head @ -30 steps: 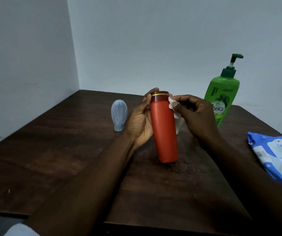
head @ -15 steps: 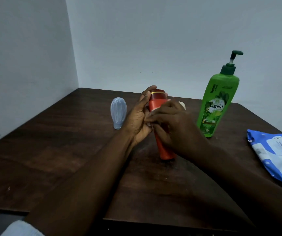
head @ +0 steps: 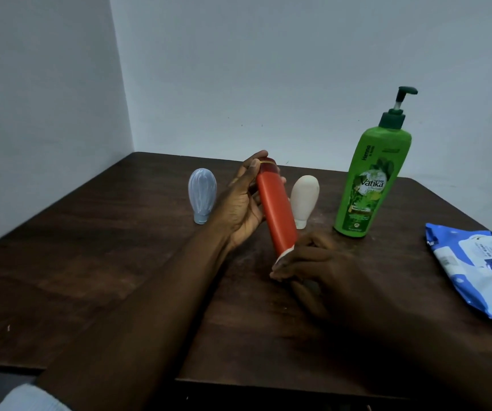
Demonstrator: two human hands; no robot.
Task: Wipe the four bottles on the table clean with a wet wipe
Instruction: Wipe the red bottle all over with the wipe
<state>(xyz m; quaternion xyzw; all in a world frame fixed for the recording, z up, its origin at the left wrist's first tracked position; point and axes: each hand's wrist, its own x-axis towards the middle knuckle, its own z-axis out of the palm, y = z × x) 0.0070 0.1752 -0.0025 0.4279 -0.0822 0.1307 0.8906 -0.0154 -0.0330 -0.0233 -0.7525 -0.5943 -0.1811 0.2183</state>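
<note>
My left hand (head: 243, 203) grips the upper part of a tall orange-red bottle (head: 275, 212), which tilts with its dark cap away from me. At the bottle's lower end my right hand (head: 310, 262) wraps a white wet wipe (head: 283, 256) around it; only a sliver of the wipe shows. A small pale blue bottle (head: 202, 195) stands cap-down to the left. Just right of the orange-red one stands a small cream bottle (head: 304, 200), also cap-down. A large green pump bottle (head: 370, 179) stands further right.
A blue and white wet wipe pack (head: 476, 265) lies flat at the right edge of the dark wooden table (head: 90, 262). The table fits into a corner between two pale walls. Its front edge runs just below my forearms.
My right hand has slid with the wipe from the bottle's cap down to its lower end. The bottle now leans more, and the cream bottle behind it has come into sight.
</note>
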